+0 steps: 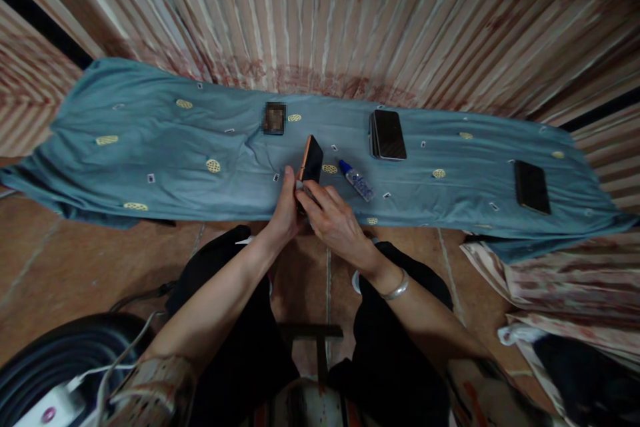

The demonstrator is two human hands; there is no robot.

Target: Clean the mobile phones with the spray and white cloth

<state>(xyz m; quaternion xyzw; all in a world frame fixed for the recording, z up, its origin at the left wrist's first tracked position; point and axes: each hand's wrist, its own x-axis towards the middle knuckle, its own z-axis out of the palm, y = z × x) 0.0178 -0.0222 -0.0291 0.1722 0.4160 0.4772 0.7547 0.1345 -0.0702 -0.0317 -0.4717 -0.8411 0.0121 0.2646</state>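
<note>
A smartphone (pixel 313 161) with a dark screen and an orange-gold edge is tilted up on its side above the cloth. My left hand (pixel 285 208) grips its lower end, thumb along the edge. Bent over the same end, my right hand (pixel 331 219) has its fingertips at a small pale scrap (pixel 300 185) pressed against the phone's edge; I cannot make out what the scrap is. Close to the right hand lies a clear bottle with a blue cap (pixel 356 180). The lower part of the phone is hidden by my fingers.
A blue patterned cloth (pixel 175 173) covers the long table. On it are a stack of phones (pixel 389 135), another dark phone (pixel 532 187) at the right, and a small blurred square (pixel 275 118). Pleated curtains (pixel 325 27) hang behind. A black coil (pixel 100 347) and a white power strip (pixel 55 407) are lower left.
</note>
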